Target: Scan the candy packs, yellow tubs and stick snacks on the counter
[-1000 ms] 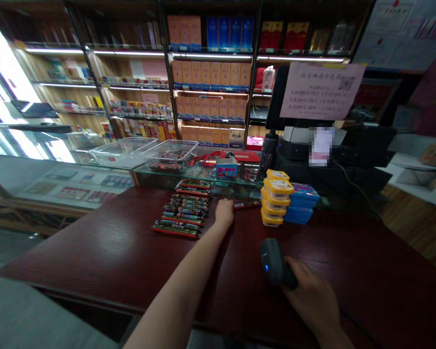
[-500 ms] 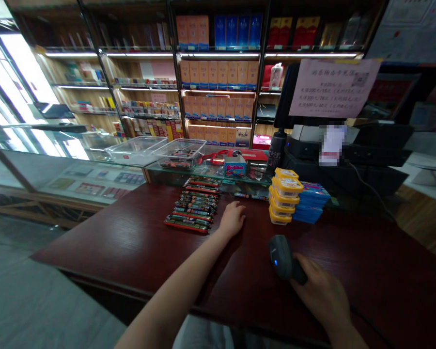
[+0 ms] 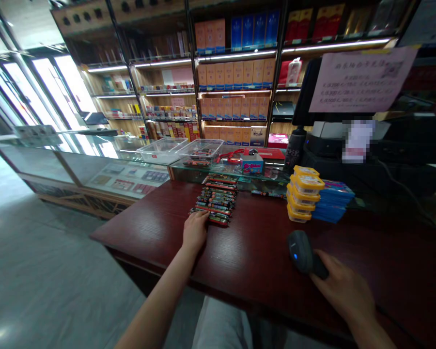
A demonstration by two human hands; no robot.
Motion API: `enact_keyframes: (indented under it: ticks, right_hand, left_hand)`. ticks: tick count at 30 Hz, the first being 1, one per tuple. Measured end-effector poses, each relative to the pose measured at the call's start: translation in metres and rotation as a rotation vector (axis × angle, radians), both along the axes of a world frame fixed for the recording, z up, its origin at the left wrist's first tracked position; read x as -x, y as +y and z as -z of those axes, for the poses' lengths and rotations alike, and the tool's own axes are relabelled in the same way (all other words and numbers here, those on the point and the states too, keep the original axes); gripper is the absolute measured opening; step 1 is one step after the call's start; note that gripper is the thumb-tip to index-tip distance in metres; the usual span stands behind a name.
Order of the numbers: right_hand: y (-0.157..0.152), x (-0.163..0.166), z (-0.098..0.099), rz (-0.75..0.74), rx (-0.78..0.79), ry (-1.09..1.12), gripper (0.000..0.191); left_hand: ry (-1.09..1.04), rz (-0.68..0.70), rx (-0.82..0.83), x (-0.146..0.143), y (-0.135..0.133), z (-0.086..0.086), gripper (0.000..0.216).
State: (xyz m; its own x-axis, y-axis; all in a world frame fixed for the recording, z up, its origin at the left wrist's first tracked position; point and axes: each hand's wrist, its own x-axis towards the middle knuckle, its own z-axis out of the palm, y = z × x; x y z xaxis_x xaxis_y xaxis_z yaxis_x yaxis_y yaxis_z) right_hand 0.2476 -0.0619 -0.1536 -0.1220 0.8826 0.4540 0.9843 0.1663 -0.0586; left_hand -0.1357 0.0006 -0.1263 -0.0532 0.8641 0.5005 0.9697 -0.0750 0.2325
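On the dark red table lies a row of slim, patterned pens (image 3: 218, 198), laid side by side. My left hand (image 3: 195, 230) is at the left ends of the nearest pens, its fingers bent and together on them; the fingertips are partly hidden. In my right hand (image 3: 343, 286) is a black barcode scanner (image 3: 301, 252) with a blue light, held by its handle above the table. Beyond the scanner stands a stack of yellow-lidded clear tubs (image 3: 304, 194). Blue packs (image 3: 332, 201) are piled against its right side.
A glass shelf behind the pens carries clear plastic trays (image 3: 199, 151) and a small blue-and-pink box (image 3: 252, 164). At the right rises a monitor with a paper sign (image 3: 361, 80). Glass display cases (image 3: 76, 167) run along the left. A cable trails from the scanner side.
My left hand has moved from the right side of the pens to the near left ends. The view has turned left. My right hand still holds the scanner.
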Motion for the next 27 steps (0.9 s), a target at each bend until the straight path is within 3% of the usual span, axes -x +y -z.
enact_keyframes:
  ticks: [6, 9, 16, 23, 27]
  right_hand:
    - [0.002, -0.003, 0.002, -0.021, 0.002, 0.01, 0.031]
    - [0.004, -0.004, 0.002, -0.039, 0.028, 0.008, 0.031]
    - [0.002, 0.001, -0.004, -0.04, 0.032, 0.045, 0.03]
    - [0.007, -0.006, -0.003, -0.084, 0.06, 0.087, 0.032]
    - [0.007, -0.001, -0.009, -0.083, 0.083, 0.14, 0.031]
  left_hand:
    - [0.04, -0.135, 0.039, -0.004, -0.005, -0.001, 0.035]
    - [0.041, -0.066, 0.073, -0.012, -0.007, -0.003, 0.032]
    - [0.037, 0.258, 0.195, -0.041, -0.005, -0.01, 0.021]
    - [0.029, 0.16, 0.295, -0.026, -0.009, -0.016, 0.021]
    - [0.036, 0.176, 0.29, -0.042, -0.009, -0.014, 0.018]
